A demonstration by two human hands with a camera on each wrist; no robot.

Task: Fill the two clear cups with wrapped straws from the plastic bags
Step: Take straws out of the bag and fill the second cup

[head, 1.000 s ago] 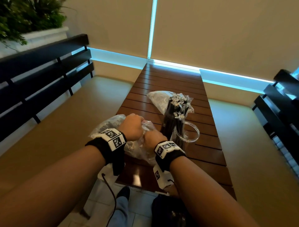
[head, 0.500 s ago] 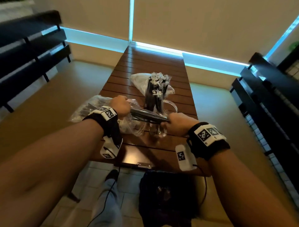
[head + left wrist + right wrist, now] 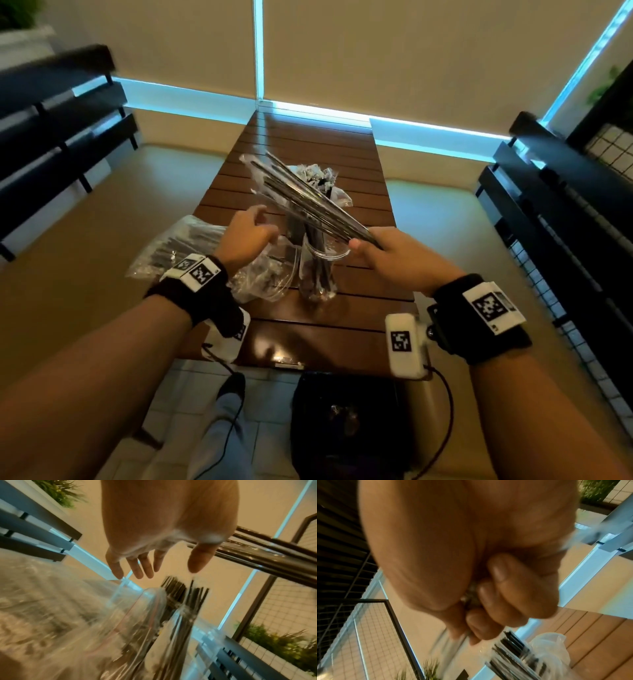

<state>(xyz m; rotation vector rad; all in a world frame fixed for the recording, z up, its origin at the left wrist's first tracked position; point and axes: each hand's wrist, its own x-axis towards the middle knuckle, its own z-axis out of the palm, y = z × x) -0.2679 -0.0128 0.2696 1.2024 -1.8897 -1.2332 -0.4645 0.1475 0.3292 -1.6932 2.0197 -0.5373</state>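
Observation:
My right hand (image 3: 368,244) grips one end of a bundle of dark wrapped straws (image 3: 308,198), which slants up and to the left above the table. Its fingers (image 3: 496,601) are curled round the bundle. Below it stands a clear cup (image 3: 318,274) that holds upright dark straws (image 3: 310,236); I cannot make out a second cup apart from it. My left hand (image 3: 262,224) hovers with relaxed fingers (image 3: 137,568) and holds nothing, just above the crumpled plastic bag of straws (image 3: 178,246) at the table's left edge. In the left wrist view the bundle (image 3: 265,558) passes right of the thumb.
The slatted wooden table (image 3: 308,144) is narrow and runs away from me. A second crumpled plastic bag (image 3: 339,197) lies behind the cup. Black slatted bench backs (image 3: 61,137) flank both sides, and a dark bag (image 3: 342,421) sits on the floor below the near edge.
My right hand has drawn the straw bundle out of the bag and swung it up over the cup. My left hand has let go of the bag and opened.

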